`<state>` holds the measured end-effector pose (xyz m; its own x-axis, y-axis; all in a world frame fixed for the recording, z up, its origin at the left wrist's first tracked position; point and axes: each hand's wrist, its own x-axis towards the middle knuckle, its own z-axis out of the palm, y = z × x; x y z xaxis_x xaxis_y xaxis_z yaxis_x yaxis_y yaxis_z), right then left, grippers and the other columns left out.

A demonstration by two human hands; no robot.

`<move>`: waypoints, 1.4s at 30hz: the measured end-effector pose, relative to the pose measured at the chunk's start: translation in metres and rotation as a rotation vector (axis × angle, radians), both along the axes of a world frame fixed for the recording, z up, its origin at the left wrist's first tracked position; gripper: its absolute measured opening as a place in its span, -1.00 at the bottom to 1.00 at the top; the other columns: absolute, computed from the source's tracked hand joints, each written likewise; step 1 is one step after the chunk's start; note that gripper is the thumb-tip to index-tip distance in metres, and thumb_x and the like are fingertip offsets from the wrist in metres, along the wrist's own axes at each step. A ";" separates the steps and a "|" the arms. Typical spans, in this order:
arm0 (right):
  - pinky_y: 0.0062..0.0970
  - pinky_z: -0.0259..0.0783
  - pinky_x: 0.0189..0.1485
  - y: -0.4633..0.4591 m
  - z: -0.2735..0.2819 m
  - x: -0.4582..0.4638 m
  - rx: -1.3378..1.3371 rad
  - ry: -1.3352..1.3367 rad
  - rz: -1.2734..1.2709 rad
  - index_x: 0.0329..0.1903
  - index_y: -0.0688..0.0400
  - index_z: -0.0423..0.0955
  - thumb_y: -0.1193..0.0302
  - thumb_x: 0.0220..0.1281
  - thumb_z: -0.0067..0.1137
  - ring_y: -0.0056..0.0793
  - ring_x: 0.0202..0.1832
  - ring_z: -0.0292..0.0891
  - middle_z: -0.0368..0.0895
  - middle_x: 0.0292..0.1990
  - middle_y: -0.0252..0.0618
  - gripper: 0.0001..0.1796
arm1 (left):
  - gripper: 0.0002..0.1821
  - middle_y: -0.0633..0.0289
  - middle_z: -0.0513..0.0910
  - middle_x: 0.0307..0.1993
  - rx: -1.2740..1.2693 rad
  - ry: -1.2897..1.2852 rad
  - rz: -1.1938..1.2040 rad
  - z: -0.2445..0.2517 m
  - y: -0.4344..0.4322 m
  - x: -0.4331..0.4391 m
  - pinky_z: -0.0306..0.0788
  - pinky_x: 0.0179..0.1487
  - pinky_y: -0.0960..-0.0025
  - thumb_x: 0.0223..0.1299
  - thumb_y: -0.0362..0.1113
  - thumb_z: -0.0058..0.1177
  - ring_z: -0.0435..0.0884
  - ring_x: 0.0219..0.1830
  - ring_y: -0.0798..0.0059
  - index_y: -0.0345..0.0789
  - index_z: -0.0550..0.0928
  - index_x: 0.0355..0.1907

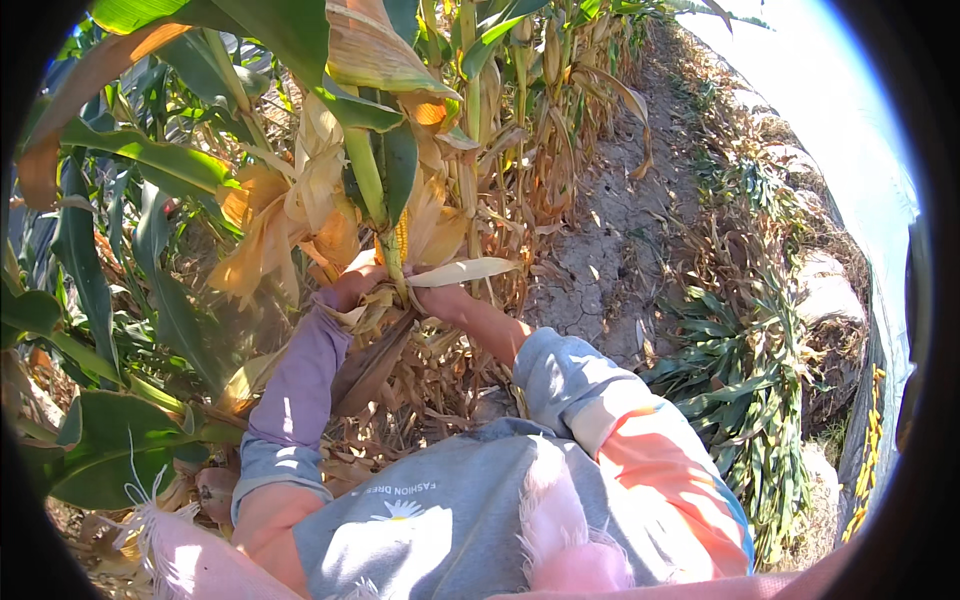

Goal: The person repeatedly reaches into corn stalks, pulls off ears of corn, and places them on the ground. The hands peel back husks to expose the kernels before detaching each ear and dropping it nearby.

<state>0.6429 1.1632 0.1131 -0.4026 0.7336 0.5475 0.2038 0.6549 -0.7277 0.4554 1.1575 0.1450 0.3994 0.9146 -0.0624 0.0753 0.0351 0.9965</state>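
In the upper middle, a yellow corn ear (403, 235) shows between peeled husks, partly behind a green maize stalk (367, 176). My left hand (358, 286) grips low on the ear, left of the stalk; its fingertips pass behind the stalk and are hidden. Just right of the stalk, my right hand (437, 298) holds the dry corn husk (429, 245) at the ear's base. Husk and stalk cover most of its fingers. A pale husk strip (465, 271) sticks out to the right above that hand. More loose, papery husks (304, 206) spread on the left of the stalk.
Standing maize plants (517, 97) line the far side, and broad green leaves (161, 157) crowd the left. A cracked dirt path (600, 247) runs along the right. Cut green leaves (742, 375) lie beside it, near white plastic sheeting (840, 112).
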 end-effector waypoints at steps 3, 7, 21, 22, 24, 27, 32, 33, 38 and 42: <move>-0.29 0.40 -0.19 0.027 0.027 0.026 -0.593 0.152 0.195 -0.18 0.32 0.46 0.17 0.43 -0.22 -0.29 -0.27 0.51 0.57 -0.29 -0.03 -0.57 | -0.72 0.30 0.60 -0.11 0.067 0.238 0.117 0.005 0.012 0.006 0.43 -0.03 0.39 0.21 -0.36 0.05 0.54 -0.09 0.56 -0.40 0.54 -0.04; -0.34 0.40 -0.36 0.083 0.046 -0.003 -0.082 0.413 -0.048 -0.17 0.35 0.42 0.21 0.34 -0.05 -0.39 -0.37 0.51 0.54 -0.33 -0.11 -0.62 | -0.75 0.32 0.62 -0.15 0.250 0.155 0.156 -0.018 0.024 0.029 0.43 -0.02 0.35 0.16 -0.33 0.09 0.55 -0.09 0.51 -0.36 0.58 -0.10; -0.33 0.46 -0.28 0.103 0.077 0.004 -0.924 0.448 0.325 -0.08 0.26 0.39 0.16 0.31 0.01 -0.34 -0.29 0.54 0.55 -0.26 -0.19 -0.61 | -0.55 -0.06 0.55 -0.07 0.415 0.463 0.329 -0.004 -0.008 0.036 0.39 0.02 0.22 0.07 -0.28 0.10 0.54 -0.02 0.12 -0.49 0.44 0.00; -0.35 0.48 -0.20 0.093 0.086 0.006 -0.913 0.629 0.330 0.00 0.21 0.34 0.12 0.34 -0.06 -0.35 -0.21 0.53 0.56 -0.17 -0.17 -0.58 | -0.53 -0.02 0.55 -0.06 0.357 0.265 0.353 -0.018 -0.002 -0.002 0.39 0.01 0.24 0.09 -0.28 0.10 0.55 -0.03 0.16 -0.47 0.42 0.03; -0.34 0.49 -0.11 0.077 0.096 0.018 -0.855 0.849 0.388 0.09 0.18 0.28 0.07 0.37 -0.15 -0.33 -0.12 0.53 0.56 -0.09 -0.12 -0.54 | -0.44 0.02 0.54 -0.13 0.607 0.407 0.935 -0.048 -0.003 -0.063 0.41 -0.09 0.26 0.15 -0.19 0.12 0.54 -0.14 0.27 -0.44 0.31 0.11; -0.31 0.49 -0.05 0.062 0.083 0.065 -0.817 1.021 0.379 0.11 0.20 0.23 0.05 0.39 -0.22 -0.24 -0.06 0.52 0.53 -0.06 -0.02 -0.51 | -0.51 0.05 0.52 -0.18 1.135 0.357 1.062 0.024 -0.050 0.024 0.36 -0.08 0.28 0.18 -0.16 0.11 0.49 -0.19 0.30 -0.44 0.38 0.04; -0.30 0.49 0.00 0.031 0.070 0.091 -0.881 1.335 0.312 0.02 0.25 0.25 0.05 0.39 -0.22 -0.25 -0.07 0.53 0.52 -0.11 0.01 -0.51 | -0.58 0.04 0.48 -0.06 0.560 0.012 0.513 0.029 -0.102 0.145 0.34 0.05 0.29 0.31 -0.15 -0.04 0.46 -0.06 0.33 -0.44 0.37 0.04; -0.30 0.50 -0.02 0.028 0.072 0.099 -0.853 1.397 0.291 -0.03 0.25 0.28 0.07 0.38 -0.21 -0.27 -0.11 0.55 0.54 -0.15 -0.01 -0.54 | -0.61 0.04 0.48 -0.05 0.153 -0.221 0.401 0.009 -0.081 0.144 0.34 0.05 0.30 0.33 -0.16 -0.09 0.46 -0.05 0.34 -0.44 0.38 0.04; -0.44 0.47 -0.37 0.013 0.041 0.108 -0.653 1.274 -0.105 -0.16 0.16 0.32 0.13 0.36 -0.08 -0.42 -0.44 0.49 0.52 -0.41 -0.24 -0.68 | -0.69 0.13 0.52 -0.18 -0.150 -0.889 0.588 0.028 -0.043 0.205 0.40 -0.03 0.41 0.40 -0.17 -0.19 0.51 -0.17 0.45 -0.39 0.42 -0.05; -0.25 0.48 -0.16 0.039 -0.014 0.104 -1.247 1.819 -0.009 -0.14 0.20 0.35 0.11 0.30 0.03 -0.26 -0.29 0.49 0.49 -0.34 -0.17 -0.62 | -0.79 0.37 0.32 -0.55 0.069 -1.037 0.304 -0.012 0.011 0.198 0.32 -0.23 0.44 0.39 -0.20 -0.17 0.29 -0.50 0.63 -0.29 0.40 -0.31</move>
<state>0.7466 1.2025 0.0994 -0.1432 0.9068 -0.3965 -0.9874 -0.1580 -0.0046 0.6536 1.1683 0.1331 -0.0160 0.9728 0.2310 -0.8079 -0.1487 0.5702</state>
